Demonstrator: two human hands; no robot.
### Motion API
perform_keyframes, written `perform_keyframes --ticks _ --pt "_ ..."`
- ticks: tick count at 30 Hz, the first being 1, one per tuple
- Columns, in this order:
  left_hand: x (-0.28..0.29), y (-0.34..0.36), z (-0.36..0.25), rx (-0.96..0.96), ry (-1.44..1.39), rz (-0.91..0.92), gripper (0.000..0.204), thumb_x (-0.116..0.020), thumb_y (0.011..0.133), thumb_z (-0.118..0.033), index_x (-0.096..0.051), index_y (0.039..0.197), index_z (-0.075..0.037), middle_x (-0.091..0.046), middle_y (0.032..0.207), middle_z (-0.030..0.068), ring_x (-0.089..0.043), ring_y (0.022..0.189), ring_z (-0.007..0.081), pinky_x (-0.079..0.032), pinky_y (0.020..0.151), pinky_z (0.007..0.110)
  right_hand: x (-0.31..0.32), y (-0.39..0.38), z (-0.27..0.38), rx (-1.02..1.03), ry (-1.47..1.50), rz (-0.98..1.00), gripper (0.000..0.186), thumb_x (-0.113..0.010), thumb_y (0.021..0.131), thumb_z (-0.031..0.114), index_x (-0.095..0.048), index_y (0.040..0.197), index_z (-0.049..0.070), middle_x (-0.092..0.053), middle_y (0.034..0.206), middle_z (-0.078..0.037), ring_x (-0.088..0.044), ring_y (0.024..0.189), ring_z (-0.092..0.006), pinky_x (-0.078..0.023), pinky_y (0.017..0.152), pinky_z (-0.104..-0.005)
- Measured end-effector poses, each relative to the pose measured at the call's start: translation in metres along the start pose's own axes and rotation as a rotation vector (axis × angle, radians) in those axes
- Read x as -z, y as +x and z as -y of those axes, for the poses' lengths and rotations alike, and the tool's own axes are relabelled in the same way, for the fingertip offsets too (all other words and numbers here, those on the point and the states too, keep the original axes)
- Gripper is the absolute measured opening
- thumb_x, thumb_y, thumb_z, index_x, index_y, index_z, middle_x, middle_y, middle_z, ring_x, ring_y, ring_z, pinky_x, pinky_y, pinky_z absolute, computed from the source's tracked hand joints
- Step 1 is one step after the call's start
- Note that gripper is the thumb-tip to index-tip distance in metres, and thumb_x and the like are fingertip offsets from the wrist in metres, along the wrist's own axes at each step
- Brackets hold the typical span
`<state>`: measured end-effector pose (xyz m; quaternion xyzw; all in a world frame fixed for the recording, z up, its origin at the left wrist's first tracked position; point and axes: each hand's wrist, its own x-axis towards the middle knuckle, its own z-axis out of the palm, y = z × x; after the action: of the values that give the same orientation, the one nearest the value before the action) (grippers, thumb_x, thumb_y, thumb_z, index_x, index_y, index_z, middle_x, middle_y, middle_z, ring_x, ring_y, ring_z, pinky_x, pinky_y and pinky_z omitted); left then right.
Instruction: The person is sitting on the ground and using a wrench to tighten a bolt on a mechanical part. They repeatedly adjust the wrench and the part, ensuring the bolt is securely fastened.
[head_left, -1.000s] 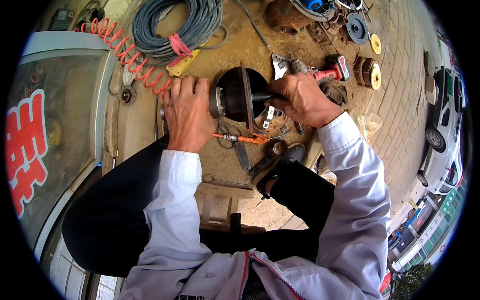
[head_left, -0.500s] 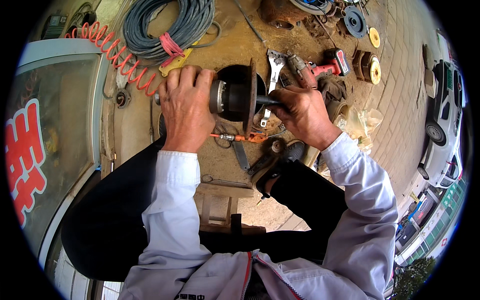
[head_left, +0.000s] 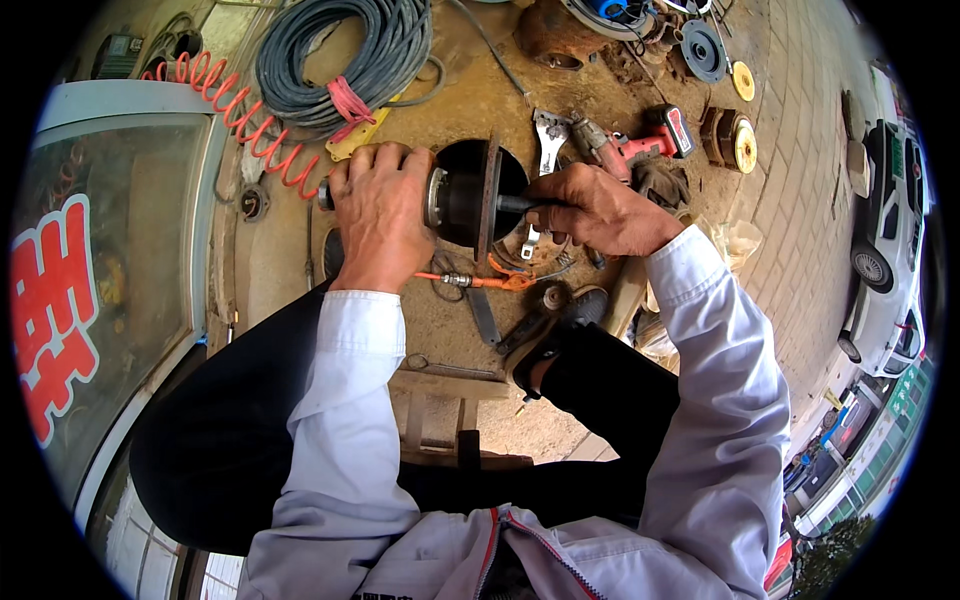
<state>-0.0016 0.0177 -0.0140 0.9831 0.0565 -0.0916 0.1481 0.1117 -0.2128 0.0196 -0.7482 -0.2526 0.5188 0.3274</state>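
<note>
The piece in work hangs between the two hands: a black cylinder (head_left: 462,202) just left of an edge-on rusty disc (head_left: 488,205), with a black rod (head_left: 513,203) coming out on the disc's right. The left hand (head_left: 382,215), left of the disc, is closed over the cylinder's far end, beside a pale metal ring (head_left: 434,197); its thumb is hidden. The right hand (head_left: 605,212), right of the disc, has thumb and fingers pinched together on the rod. As far as shows, ring, cylinder, disc and rod already line up as one unit, so the work looks partway along; whether they are fastened I cannot tell. No tool is on the unit: the wrench (head_left: 549,140) and red drill (head_left: 640,148) lie right of the disc, unused. Farther right of it, a copper-coloured part (head_left: 730,138) and, beyond the drill, a grey flange (head_left: 704,50) lie loose, apart from the unit; whether they belong to it is unclear.
</note>
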Motion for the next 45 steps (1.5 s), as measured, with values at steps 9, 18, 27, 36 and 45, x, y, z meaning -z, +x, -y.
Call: perform_keyframes --ticks 9,18,27,36,45 --pt "-0.019 -0.009 0.000 0.004 -0.018 -0.167 0.065 -0.085 0.061 -0.005 -0.064 0.122 -0.011 -0.061 0.121 0.0089 -0.054 0.121 0.0337 -0.036 0.107 0.050 -0.029 -0.004 -0.017 0.271 -0.369 -0.378 0.022 -0.073 0.088 0.013 -0.075 0.107 0.002 -0.070 0.085 -0.020 -0.068 0.085 -0.0414 -0.053 0.073 -0.0473" --pt "-0.027 -0.012 0.003 0.003 -0.027 -0.261 0.070 -0.085 0.057 -0.004 -0.062 0.123 -0.014 -0.060 0.122 0.0072 -0.053 0.122 0.0332 -0.033 0.109 0.050 -0.002 0.011 0.003 -0.080 0.235 -0.041 0.021 -0.074 0.095 0.017 -0.076 0.101 -0.003 -0.072 0.072 -0.004 -0.062 0.060 -0.0124 -0.050 0.057 -0.0309" --pt "-0.026 -0.013 -0.003 0.013 -0.051 -0.259 0.073 -0.085 0.058 -0.002 -0.061 0.126 -0.014 -0.058 0.125 0.0078 -0.051 0.123 0.0343 -0.033 0.109 0.050 0.011 0.022 -0.018 -0.276 0.560 0.084 0.025 -0.074 0.095 0.015 -0.075 0.109 -0.006 -0.072 0.076 -0.007 -0.054 0.050 -0.0082 -0.040 0.042 -0.0231" --pt "-0.006 -0.015 0.000 0.000 -0.086 -0.066 0.079 -0.085 0.061 -0.002 -0.057 0.134 -0.011 -0.056 0.130 0.0109 -0.048 0.130 0.0354 -0.030 0.113 0.050 0.003 0.006 0.001 -0.028 0.188 -0.040 0.025 -0.071 0.095 0.011 -0.075 0.113 -0.005 -0.075 0.078 -0.007 -0.062 0.061 -0.0105 -0.050 0.056 -0.0275" --pt "-0.035 -0.022 -0.008 0.040 -0.119 -0.328 0.083 -0.083 0.055 0.000 -0.056 0.133 -0.014 -0.055 0.133 0.0084 -0.045 0.131 0.0345 -0.025 0.115 0.052 -0.030 -0.002 -0.013 0.260 -0.455 -0.423 0.024 -0.077 0.085 0.014 -0.073 0.105 0.002 -0.069 0.083 -0.020 -0.068 0.080 -0.0404 -0.053 0.071 -0.0474"
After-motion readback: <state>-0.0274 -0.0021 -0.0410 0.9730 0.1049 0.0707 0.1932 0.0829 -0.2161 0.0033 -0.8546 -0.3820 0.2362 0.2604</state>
